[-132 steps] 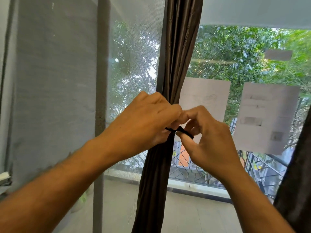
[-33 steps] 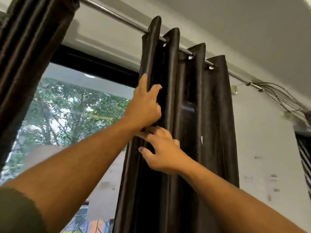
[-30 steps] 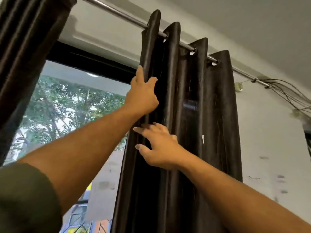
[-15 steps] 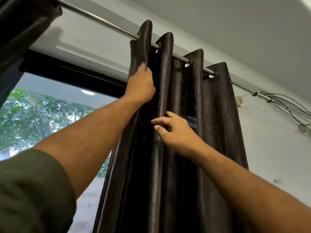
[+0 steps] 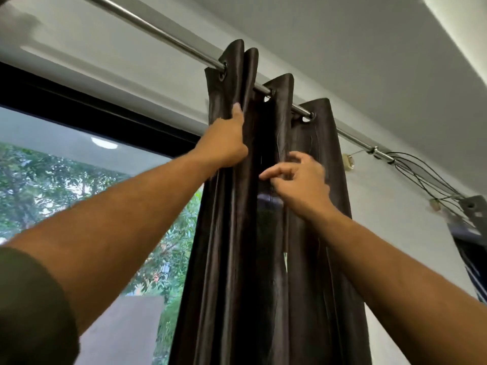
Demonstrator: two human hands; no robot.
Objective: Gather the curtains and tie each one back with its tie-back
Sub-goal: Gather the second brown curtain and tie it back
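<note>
A dark brown eyelet curtain (image 5: 232, 259) hangs in bunched folds from a metal rod (image 5: 158, 32) at the right side of the window. My left hand (image 5: 224, 143) grips the curtain's leftmost folds high up, just below the eyelets. My right hand (image 5: 300, 180) is a little lower in front of the middle folds, fingers loosely curled, index finger and thumb close together at the fabric. Whether it pinches the cloth is unclear. No tie-back is in view.
The window (image 5: 79, 185) with green trees behind fills the left. A white wall (image 5: 395, 206) lies right of the curtain, with a bundle of black cables (image 5: 421, 177) fixed near the rod's end. Another dark curtain edge (image 5: 471, 259) shows at far right.
My left hand has pushed the leftmost folds to the right along the rod, so the first two folds now sit together. My right hand shifted right and curled its fingers.
</note>
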